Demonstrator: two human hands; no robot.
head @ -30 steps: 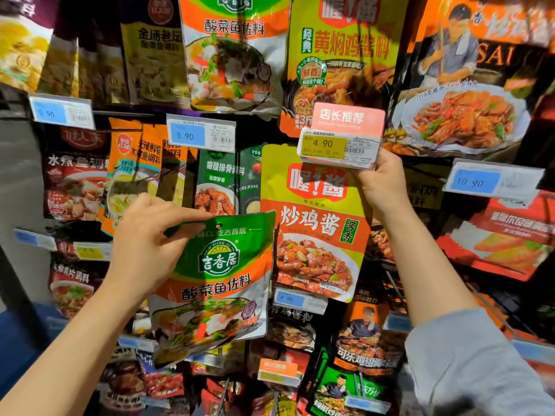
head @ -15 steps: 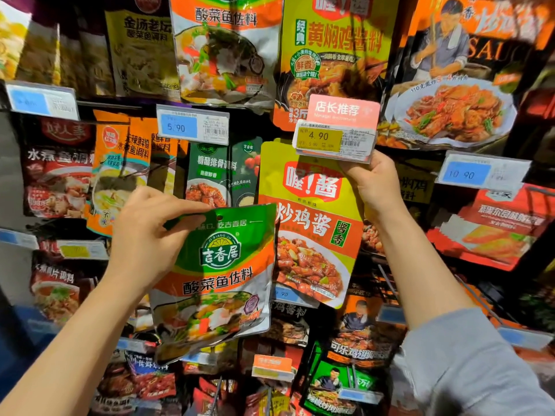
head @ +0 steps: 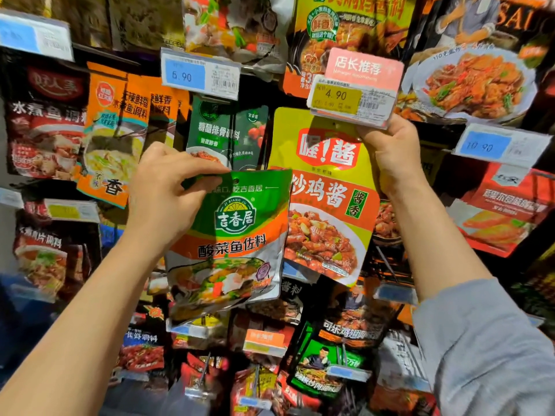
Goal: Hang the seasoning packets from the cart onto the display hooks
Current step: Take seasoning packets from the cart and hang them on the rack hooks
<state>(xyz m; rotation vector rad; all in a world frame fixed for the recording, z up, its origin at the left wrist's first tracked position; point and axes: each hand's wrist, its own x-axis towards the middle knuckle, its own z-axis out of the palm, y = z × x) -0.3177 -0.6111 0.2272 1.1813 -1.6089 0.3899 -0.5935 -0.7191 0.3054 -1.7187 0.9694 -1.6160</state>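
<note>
Glossy green packet (head: 231,235) (crinkled foil) pinched by left hand (head: 163,199); right hand (head: 387,157) grips price tag (head: 351,100).

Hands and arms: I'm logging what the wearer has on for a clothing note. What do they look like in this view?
The left hand and its forearm are bare, with no sleeve in view. The right hand is bare too; a light grey-blue fabric sleeve covers the right arm lower down. No gloves, watch or rings are visible.
</note>
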